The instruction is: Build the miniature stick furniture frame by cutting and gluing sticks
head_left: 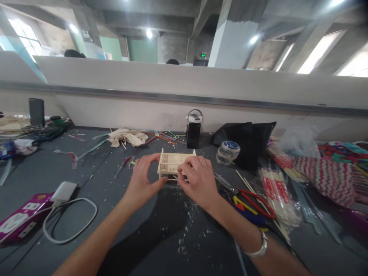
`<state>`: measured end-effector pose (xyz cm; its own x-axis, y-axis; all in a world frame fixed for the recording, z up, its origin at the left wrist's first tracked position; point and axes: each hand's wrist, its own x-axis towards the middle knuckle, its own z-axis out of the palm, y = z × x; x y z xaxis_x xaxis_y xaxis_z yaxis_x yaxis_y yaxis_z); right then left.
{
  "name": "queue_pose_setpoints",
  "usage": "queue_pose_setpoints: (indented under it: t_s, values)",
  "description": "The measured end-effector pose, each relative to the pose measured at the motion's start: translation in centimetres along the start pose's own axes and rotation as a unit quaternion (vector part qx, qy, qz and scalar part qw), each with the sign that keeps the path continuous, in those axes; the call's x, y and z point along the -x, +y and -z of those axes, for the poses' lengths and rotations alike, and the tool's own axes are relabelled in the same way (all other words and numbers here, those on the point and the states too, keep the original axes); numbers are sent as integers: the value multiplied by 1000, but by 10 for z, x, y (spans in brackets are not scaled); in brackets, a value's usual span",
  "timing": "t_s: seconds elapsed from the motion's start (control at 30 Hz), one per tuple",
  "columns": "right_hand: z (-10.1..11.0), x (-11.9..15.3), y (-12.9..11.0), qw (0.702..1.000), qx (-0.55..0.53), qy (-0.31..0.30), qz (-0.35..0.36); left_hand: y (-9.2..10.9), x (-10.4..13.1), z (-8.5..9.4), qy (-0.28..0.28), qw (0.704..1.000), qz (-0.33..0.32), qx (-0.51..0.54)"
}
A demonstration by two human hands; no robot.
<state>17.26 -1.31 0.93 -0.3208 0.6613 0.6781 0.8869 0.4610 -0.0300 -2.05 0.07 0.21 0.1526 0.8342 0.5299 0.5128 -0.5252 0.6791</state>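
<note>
A small pale wooden frame model (174, 158), made of thin sticks and slats, stands upright on the dark table in front of me. My left hand (146, 175) is at its left end, with the fingers behind the left post and the thumb near the lower left corner, gripping that end. At the front right of the model is my right hand (197, 177), its thumb and index finger pinched together. Whatever lies between those fingertips is too small to name. My right fingers hide the right part of the model.
Scissors with red handles (255, 201), pliers (250, 216) and bagged sticks (276, 193) lie right. A clear jar (228, 152) and a phone (193, 135) stand behind. A purple power strip (27, 214) with a white cable is left; cloth scraps (128, 137) lie at the back.
</note>
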Motion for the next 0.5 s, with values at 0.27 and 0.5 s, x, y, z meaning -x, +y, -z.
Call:
queue_pose_setpoints:
  t_s: [0.27,0.5]
  values:
    - [-16,-10,0,998,55,-26,26,-30,-41,-10,-159,982,-55,-86]
    - [-21,-11,-2,997,62,-28,38,-38,-36,-20,-124,989,-70,-30]
